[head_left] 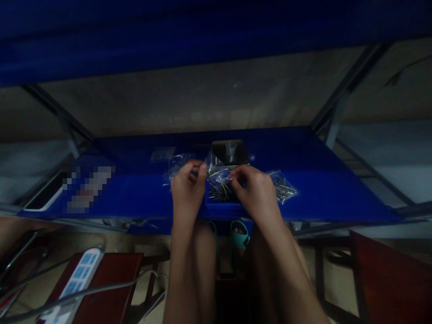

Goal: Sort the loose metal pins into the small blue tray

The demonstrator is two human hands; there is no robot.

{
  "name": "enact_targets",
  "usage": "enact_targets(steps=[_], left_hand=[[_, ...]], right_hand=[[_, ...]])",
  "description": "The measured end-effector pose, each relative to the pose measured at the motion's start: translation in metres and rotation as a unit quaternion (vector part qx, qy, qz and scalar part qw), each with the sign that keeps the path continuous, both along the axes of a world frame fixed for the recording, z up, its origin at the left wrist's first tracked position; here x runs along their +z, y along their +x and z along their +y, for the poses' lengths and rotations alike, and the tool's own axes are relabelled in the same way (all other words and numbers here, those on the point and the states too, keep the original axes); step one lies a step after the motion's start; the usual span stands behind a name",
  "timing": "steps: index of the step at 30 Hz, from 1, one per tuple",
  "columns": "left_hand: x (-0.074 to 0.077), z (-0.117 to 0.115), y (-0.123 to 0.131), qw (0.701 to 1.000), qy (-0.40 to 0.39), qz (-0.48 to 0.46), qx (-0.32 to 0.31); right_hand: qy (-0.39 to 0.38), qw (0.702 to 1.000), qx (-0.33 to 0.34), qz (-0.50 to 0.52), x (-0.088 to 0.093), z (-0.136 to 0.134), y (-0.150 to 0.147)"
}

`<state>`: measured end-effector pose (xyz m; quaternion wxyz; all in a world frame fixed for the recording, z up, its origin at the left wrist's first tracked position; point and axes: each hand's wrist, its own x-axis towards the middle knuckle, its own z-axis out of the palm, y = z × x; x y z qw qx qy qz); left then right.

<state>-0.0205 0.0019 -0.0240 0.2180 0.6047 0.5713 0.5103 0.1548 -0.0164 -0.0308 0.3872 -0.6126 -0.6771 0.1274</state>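
Pinches a clear bag point(221, 174) with fingers of left hand point(188, 180) and right hand point(255, 184), above thin metal pieces point(218, 193) in a blue tray point(222, 206) near the front edge of the bench point(330, 189), just before a dark-topped device point(220, 154).

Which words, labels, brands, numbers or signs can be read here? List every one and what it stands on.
None can be read.
Power strip: any markings are too blurred.
Pixelated patch on the blue table: whatever it covers is hidden.
Clear bag of thin metal pieces at right: no print can be made out.
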Motion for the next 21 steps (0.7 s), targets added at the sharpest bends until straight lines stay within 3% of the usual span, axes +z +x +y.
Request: enact_targets(steps=[6,16,21], left_hand=[[0.003,0.0,0.0,0.995,0.062,0.076,0.0],[0.011,-0.005,0.006,0.995,0.086,0.01,-0.045],[0.008,-0.003,0.0,0.996,0.073,-0.034,0.025]], right_hand=[[-0.037,0.998,0.003,-0.059,0.001,-0.001,-0.001],[-0.025,0.997,0.008,-0.07,0.003,-0.002,-0.003],[0.016,1.0,0.008,-0.013,0.004,-0.003,-0.003]])
